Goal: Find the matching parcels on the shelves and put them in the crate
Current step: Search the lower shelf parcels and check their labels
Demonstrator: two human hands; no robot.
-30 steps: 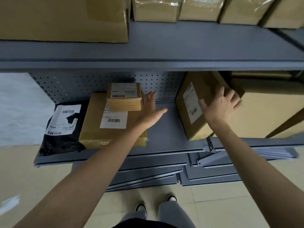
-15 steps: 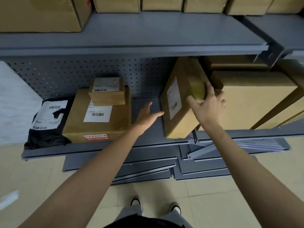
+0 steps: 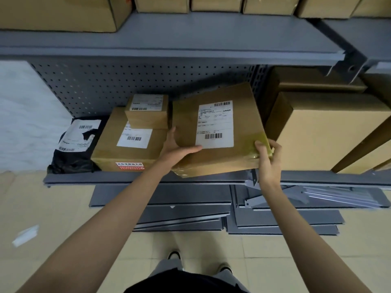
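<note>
A flat brown cardboard parcel (image 3: 184, 123) with a white barcode label faces up, tilted, over the lower grey shelf (image 3: 148, 177). My left hand (image 3: 175, 148) grips its left edge, thumb lying on top below the label. My right hand (image 3: 267, 159) holds its near right corner, thumb on the taped top and fingers curled under. Left of it on the shelf lie a larger labelled box (image 3: 105, 153), a small labelled box (image 3: 148, 120) stacked on that, and a black poly mailer (image 3: 69, 153). No crate is in view.
A big cardboard box (image 3: 330, 132) stands on the shelf to the right, another behind it. The upper shelf (image 3: 169, 41) carries a row of boxes. Loose grey shelf panels (image 3: 190, 212) and brackets lie on the tiled floor below. My shoes show at the bottom.
The parcel stood on edge, held by my right hand alone; now it is laid label-up and pulled forward. My left hand, open before, has taken its left edge.
</note>
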